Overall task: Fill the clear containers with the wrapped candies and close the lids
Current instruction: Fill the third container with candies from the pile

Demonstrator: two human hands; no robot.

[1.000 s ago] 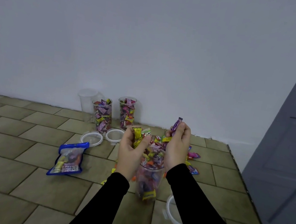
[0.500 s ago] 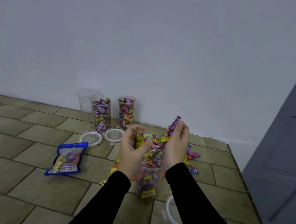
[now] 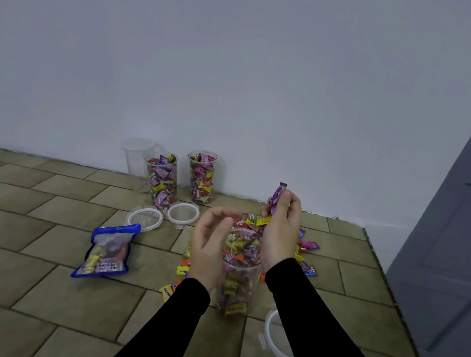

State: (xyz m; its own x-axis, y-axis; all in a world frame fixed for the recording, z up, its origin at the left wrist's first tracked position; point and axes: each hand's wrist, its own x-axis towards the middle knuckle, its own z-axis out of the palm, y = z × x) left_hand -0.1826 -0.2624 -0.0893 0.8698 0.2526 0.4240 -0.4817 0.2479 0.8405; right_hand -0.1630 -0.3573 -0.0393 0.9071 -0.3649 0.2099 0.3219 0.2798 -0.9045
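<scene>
Your right hand (image 3: 280,231) pinching a purple candy (image 3: 276,196) above the heaped jar (image 3: 240,267), your left hand (image 3: 208,246) loosely curled beside it holding nothing, 2 filled jars (image 3: 180,179) by the wall

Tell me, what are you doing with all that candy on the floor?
A person is filling a clear container with wrapped candies. The right hand pinches a purple candy above it; the left hand curls empty beside it. Two filled containers stand by the wall, lids off.
</scene>
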